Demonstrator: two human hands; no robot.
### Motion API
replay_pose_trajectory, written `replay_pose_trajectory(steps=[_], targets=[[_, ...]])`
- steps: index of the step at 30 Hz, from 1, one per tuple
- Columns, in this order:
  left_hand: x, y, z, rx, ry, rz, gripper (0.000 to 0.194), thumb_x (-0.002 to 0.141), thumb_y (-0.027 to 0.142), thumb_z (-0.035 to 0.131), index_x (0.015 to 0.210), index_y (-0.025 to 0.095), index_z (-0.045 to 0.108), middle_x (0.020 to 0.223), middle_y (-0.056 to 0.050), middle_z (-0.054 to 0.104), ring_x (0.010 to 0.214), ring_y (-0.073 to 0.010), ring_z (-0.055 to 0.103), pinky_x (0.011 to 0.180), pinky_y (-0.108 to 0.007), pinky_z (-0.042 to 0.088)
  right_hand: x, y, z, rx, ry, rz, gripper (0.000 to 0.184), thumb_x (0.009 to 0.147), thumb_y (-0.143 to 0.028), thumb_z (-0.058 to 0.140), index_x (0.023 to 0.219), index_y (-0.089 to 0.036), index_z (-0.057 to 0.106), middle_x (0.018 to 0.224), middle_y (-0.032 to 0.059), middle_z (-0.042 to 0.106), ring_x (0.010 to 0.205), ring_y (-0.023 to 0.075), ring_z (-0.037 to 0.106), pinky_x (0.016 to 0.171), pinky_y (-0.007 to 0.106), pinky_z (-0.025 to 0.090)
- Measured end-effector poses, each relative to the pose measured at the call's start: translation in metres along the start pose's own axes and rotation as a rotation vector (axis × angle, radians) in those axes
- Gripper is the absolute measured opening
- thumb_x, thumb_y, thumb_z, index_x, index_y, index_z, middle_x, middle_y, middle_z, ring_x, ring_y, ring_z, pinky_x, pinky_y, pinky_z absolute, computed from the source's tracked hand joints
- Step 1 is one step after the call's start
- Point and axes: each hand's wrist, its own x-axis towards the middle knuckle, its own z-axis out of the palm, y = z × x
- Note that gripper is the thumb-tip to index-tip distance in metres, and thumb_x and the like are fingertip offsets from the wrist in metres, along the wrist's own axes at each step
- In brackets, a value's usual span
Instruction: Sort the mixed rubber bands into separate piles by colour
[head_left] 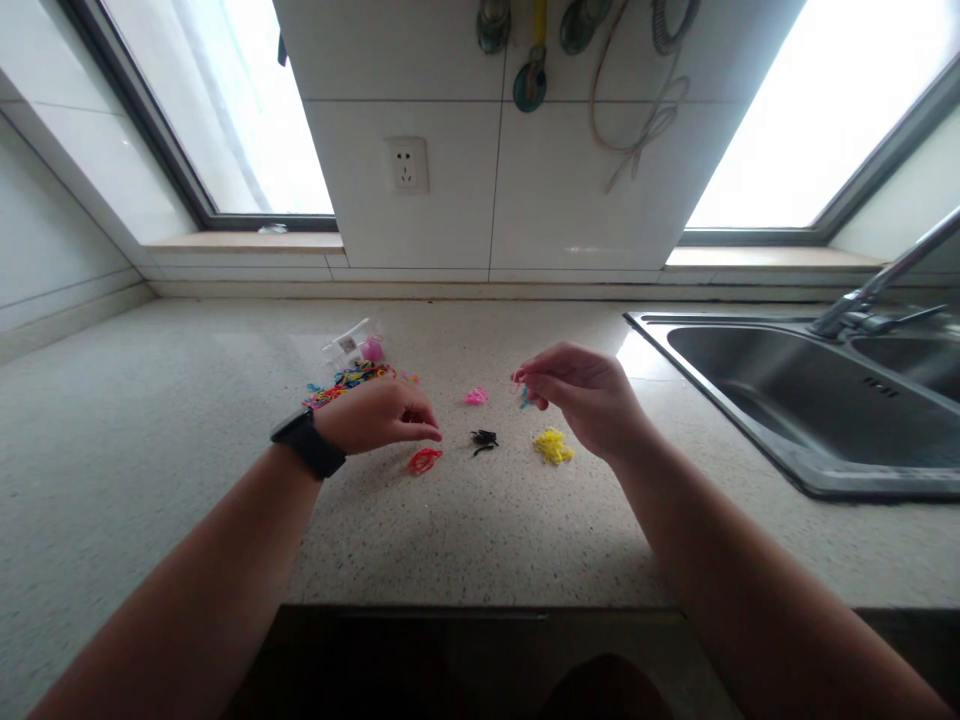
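My left hand (390,412), with a dark watch on the wrist, is held over the counter with its fingers curled and thumb and fingertip together. What it pinches, if anything, is too small to make out. Just below it lies a pile of red rubber bands (424,460). My right hand (581,388) is closed in a pinch, a tiny pinkish rubber band (517,379) showing at its fingertips. Partly behind that hand are blue bands (526,398). Between the hands are pink bands (475,396) and black bands (484,438); yellow bands (553,446) lie below my right hand.
Behind my left hand is a heap of mixed coloured bands (352,378), beside a clear plastic bag (354,342) with something pink by it. A steel sink (780,400) with a faucet (862,300) is at the right. The counter's front edge (480,606) runs below my forearms.
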Motion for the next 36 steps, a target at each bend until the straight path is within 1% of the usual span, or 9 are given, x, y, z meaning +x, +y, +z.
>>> replay_pose_trajectory(steps=[4,11,18,21,23,26,29,32,36], targets=[[0.0,-0.001,0.0,-0.001,0.005,0.002,0.027,0.093,0.042,0.063,0.092,0.019,0.078,0.08,-0.004,0.073,0.072,-0.0151,0.063,0.07,-0.026,0.042,-0.002,-0.004,0.0,0.065,-0.026,-0.02,0.011,0.074,-0.025,0.085,0.079,-0.025,0.075,0.085,0.001,0.075,0.067,0.0122,0.064,0.054,0.027,0.049],[0.001,0.001,0.0,0.016,-0.01,-0.01,0.029,0.095,0.04,0.06,0.095,0.017,0.077,0.084,-0.004,0.074,0.075,-0.0155,0.064,0.071,-0.027,0.042,-0.003,-0.005,0.0,0.109,-0.089,-0.058,0.01,0.076,-0.021,0.083,0.08,-0.025,0.074,0.087,0.0006,0.075,0.066,0.0107,0.063,0.054,0.026,0.049],[0.001,-0.002,0.001,0.003,0.029,0.029,0.029,0.095,0.041,0.059,0.093,0.018,0.077,0.081,-0.004,0.074,0.071,-0.0143,0.063,0.068,-0.026,0.042,-0.003,-0.007,0.003,-0.036,-0.021,0.004,0.016,0.073,-0.033,0.083,0.078,-0.023,0.071,0.082,0.0015,0.073,0.062,0.0114,0.06,0.054,0.028,0.05],[0.003,0.005,0.001,-0.011,0.102,0.035,0.029,0.096,0.041,0.06,0.091,0.018,0.077,0.079,-0.004,0.073,0.072,-0.0145,0.062,0.069,-0.027,0.043,-0.001,-0.006,0.007,-0.135,0.01,0.037,0.017,0.073,-0.035,0.082,0.078,-0.023,0.071,0.075,0.0011,0.07,0.06,0.0113,0.058,0.054,0.028,0.049],[0.006,0.015,0.004,-0.086,0.209,0.028,0.029,0.095,0.043,0.061,0.094,0.018,0.077,0.077,-0.003,0.072,0.07,-0.0136,0.061,0.067,-0.026,0.043,0.0,-0.002,0.01,-0.197,0.007,0.04,0.015,0.075,-0.034,0.08,0.08,-0.022,0.072,0.07,0.0003,0.068,0.058,0.0108,0.056,0.052,0.028,0.046],[0.013,0.031,0.012,-0.28,0.368,0.026,0.029,0.093,0.044,0.065,0.103,0.018,0.075,0.077,-0.002,0.071,0.067,-0.0119,0.06,0.059,-0.023,0.043,-0.001,0.004,0.014,-0.28,-0.02,0.006,0.012,0.079,-0.031,0.077,0.082,-0.021,0.073,0.065,-0.0011,0.065,0.056,0.0097,0.051,0.05,0.027,0.042],[0.019,0.043,0.02,-0.381,0.418,0.07,0.027,0.09,0.04,0.07,0.102,0.016,0.075,0.081,-0.003,0.073,0.068,-0.0115,0.061,0.059,-0.022,0.045,-0.002,0.009,0.018,-0.365,-0.04,-0.032,0.008,0.082,-0.029,0.075,0.084,-0.021,0.075,0.067,-0.0011,0.065,0.057,0.0093,0.049,0.051,0.026,0.04],[0.02,0.049,0.022,-0.361,0.456,0.071,0.023,0.09,0.038,0.07,0.095,0.016,0.075,0.079,-0.003,0.073,0.066,-0.0109,0.06,0.059,-0.023,0.044,-0.004,0.01,0.022,-0.415,-0.046,-0.047,0.008,0.083,-0.028,0.075,0.084,-0.021,0.075,0.069,-0.0009,0.067,0.057,0.009,0.048,0.052,0.026,0.04],[0.018,0.049,0.021,-0.336,0.483,0.039,0.023,0.093,0.037,0.065,0.09,0.016,0.075,0.074,-0.002,0.072,0.063,-0.0102,0.057,0.056,-0.023,0.041,-0.006,0.007,0.022,-0.398,-0.036,-0.059,0.009,0.082,-0.029,0.076,0.085,-0.02,0.075,0.071,-0.0004,0.069,0.06,0.0098,0.052,0.055,0.026,0.044]])
